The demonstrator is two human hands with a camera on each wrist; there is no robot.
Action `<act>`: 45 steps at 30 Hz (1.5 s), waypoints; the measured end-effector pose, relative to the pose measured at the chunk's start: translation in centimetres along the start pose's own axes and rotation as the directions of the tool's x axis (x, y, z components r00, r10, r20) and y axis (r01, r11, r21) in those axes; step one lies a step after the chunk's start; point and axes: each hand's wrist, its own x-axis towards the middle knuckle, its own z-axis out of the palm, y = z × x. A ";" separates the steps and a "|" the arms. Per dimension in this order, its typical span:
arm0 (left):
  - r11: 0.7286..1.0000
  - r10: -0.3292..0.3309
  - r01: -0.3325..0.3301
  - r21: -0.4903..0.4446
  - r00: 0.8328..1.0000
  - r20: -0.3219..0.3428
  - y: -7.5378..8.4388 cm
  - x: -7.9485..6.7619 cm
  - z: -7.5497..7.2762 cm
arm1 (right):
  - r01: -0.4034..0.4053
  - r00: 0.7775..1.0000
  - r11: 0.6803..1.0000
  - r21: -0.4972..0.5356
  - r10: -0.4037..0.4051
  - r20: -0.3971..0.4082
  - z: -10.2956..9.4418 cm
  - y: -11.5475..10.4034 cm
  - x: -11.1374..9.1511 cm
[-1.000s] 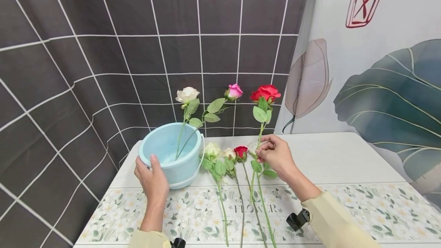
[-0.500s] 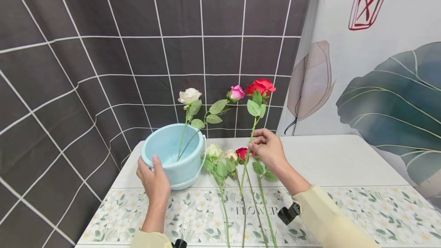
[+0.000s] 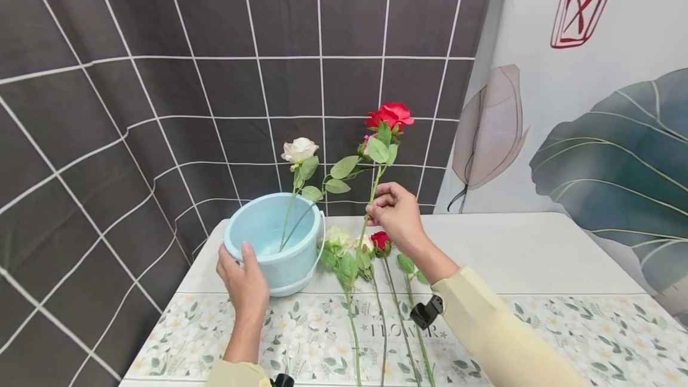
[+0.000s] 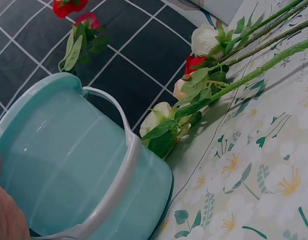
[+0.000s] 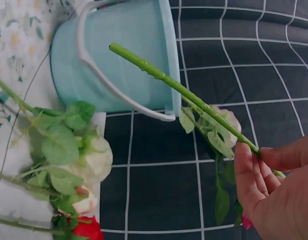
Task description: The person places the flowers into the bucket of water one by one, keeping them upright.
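My left hand [image 3: 244, 279] grips the near left side of a light blue bucket [image 3: 287, 264], thumb at the rim and fingers outside. A white rose [image 3: 299, 150] and a pink rose [image 3: 366, 146] lean inside it, the pink bloom partly hidden. With thumb and fingertips my right hand [image 3: 398, 217] pinches the stem of a red rose [image 3: 390, 116], held upright right of the bucket. In the right wrist view the cut end of that green stem [image 5: 159, 75] hangs free in front of the bucket's outer wall. The bucket's white handle [image 4: 121, 175] hangs down its side.
Several roses lie on the table right of the bucket, among them a smaller red rose [image 3: 381, 242] and a whitish-green one [image 3: 337, 239]. Their stems run toward the near edge over a floral table cover [image 3: 301, 339]. A dark grid curtain [image 3: 285, 28] stands behind.
My right hand has carried the red rose left and upward, toward the bucket, and its bloom now overlaps the pink one. My left hand keeps its grip on the bucket.
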 end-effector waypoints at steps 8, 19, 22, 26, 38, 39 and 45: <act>1.000 0.009 -0.009 -0.009 1.000 0.001 -0.1 0.0 0.1 | 0.017 1.000 1.000 0.007 -0.017 -0.025 1.3 -0.6 1.0; 1.000 0.014 -0.014 -0.001 1.000 -0.007 -0.3 -0.1 0.2 | 0.068 0.993 0.997 0.041 -0.064 -0.095 2.7 -1.1 2.0; 1.000 0.016 -0.016 0.002 1.000 -0.009 -0.3 0.0 0.2 | 0.085 0.991 0.995 0.048 -0.079 -0.107 3.1 -1.3 2.2; 1.000 0.021 -0.021 0.001 1.000 -0.011 -0.4 0.0 0.2 | 0.106 0.988 0.992 0.071 -0.097 -0.116 3.7 -1.8 2.6; 1.000 0.015 -0.015 0.007 1.000 -0.005 -0.4 0.1 0.2 | 0.175 0.976 0.976 0.127 -0.155 -0.152 5.6 -2.6 3.6; 1.000 0.013 -0.013 0.006 1.000 -0.005 -0.4 0.1 0.2 | 0.176 0.975 0.976 0.131 -0.155 -0.157 5.8 -2.6 3.7; 1.000 0.017 -0.017 0.003 1.000 -0.004 -0.4 0.1 0.2 | 0.177 0.973 0.975 0.138 -0.151 -0.176 6.6 -3.0 4.2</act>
